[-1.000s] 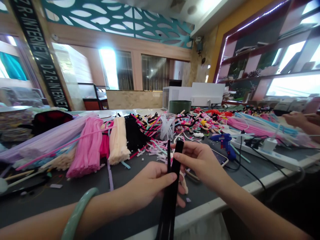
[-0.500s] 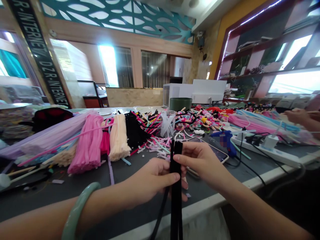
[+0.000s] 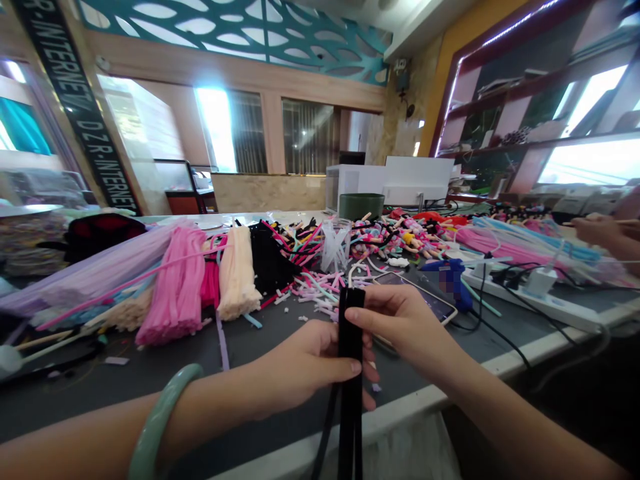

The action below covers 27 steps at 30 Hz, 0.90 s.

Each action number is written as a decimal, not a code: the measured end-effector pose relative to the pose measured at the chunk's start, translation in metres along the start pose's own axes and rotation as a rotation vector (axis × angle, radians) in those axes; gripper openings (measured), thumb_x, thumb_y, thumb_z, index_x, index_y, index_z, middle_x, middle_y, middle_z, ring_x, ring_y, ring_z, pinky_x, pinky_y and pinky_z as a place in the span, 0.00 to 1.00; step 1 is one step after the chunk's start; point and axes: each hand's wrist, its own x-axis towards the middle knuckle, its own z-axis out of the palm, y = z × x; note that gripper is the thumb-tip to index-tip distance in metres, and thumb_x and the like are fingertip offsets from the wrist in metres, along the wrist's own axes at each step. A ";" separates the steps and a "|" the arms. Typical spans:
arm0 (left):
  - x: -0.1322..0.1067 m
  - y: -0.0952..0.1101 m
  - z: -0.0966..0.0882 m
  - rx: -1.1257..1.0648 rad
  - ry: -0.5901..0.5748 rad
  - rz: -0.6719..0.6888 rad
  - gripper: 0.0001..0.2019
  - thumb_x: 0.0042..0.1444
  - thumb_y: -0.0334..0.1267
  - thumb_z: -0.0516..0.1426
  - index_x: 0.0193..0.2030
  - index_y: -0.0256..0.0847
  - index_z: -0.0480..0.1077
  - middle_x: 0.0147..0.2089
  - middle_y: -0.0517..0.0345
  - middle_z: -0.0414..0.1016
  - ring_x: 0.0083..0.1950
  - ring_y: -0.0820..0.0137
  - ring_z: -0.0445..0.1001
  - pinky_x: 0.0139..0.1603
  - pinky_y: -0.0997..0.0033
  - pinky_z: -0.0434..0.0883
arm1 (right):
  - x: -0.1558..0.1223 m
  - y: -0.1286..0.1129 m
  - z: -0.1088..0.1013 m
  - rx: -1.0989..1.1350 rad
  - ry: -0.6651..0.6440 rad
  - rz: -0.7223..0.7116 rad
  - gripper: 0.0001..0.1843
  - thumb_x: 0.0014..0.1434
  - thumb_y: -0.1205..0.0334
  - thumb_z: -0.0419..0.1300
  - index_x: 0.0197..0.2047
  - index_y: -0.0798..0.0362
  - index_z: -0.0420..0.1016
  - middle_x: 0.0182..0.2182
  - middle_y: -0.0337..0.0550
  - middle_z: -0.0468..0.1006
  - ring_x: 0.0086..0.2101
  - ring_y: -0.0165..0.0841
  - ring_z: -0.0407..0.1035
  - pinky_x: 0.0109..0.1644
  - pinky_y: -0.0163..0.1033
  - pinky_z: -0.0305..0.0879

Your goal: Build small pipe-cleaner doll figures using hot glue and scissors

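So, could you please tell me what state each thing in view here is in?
black strips, hanging down from both hands
left hand, gripping the strips
right hand, pinching their top
smartphone, lying flat beside the right hand
blue hot glue gun, lying down
clear cup, holding white strips

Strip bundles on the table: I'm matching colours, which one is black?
The black bundle, right of the cream bundle, beside the clear plastic cup. Others are cream, pink, lilac; it alone matches the black strips in the left hand and right hand.
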 end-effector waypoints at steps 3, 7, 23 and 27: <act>0.000 -0.002 -0.002 -0.016 -0.018 -0.017 0.10 0.51 0.34 0.60 0.39 0.31 0.69 0.37 0.50 0.74 0.32 0.67 0.77 0.41 0.62 0.72 | -0.001 -0.001 0.001 0.004 -0.012 0.009 0.13 0.55 0.55 0.61 0.25 0.54 0.69 0.16 0.33 0.66 0.16 0.25 0.61 0.19 0.31 0.54; -0.002 -0.003 -0.002 -0.013 -0.036 -0.068 0.08 0.53 0.34 0.59 0.38 0.32 0.69 0.35 0.50 0.75 0.33 0.67 0.77 0.41 0.63 0.71 | -0.002 -0.004 0.002 -0.014 -0.023 -0.019 0.14 0.55 0.56 0.60 0.24 0.55 0.69 0.15 0.33 0.66 0.15 0.24 0.61 0.19 0.31 0.54; -0.006 -0.007 -0.001 -0.078 -0.145 -0.187 0.07 0.56 0.34 0.56 0.39 0.33 0.71 0.31 0.50 0.77 0.32 0.64 0.78 0.42 0.61 0.70 | -0.008 -0.002 0.013 -0.003 -0.008 -0.011 0.12 0.52 0.53 0.63 0.30 0.54 0.76 0.18 0.36 0.73 0.17 0.27 0.65 0.18 0.31 0.56; -0.006 -0.005 0.003 -0.096 -0.133 -0.195 0.06 0.55 0.34 0.57 0.37 0.33 0.70 0.30 0.52 0.77 0.30 0.66 0.78 0.40 0.64 0.70 | -0.010 -0.001 0.015 0.005 0.014 -0.015 0.13 0.52 0.52 0.62 0.30 0.54 0.76 0.18 0.37 0.72 0.17 0.26 0.64 0.17 0.30 0.55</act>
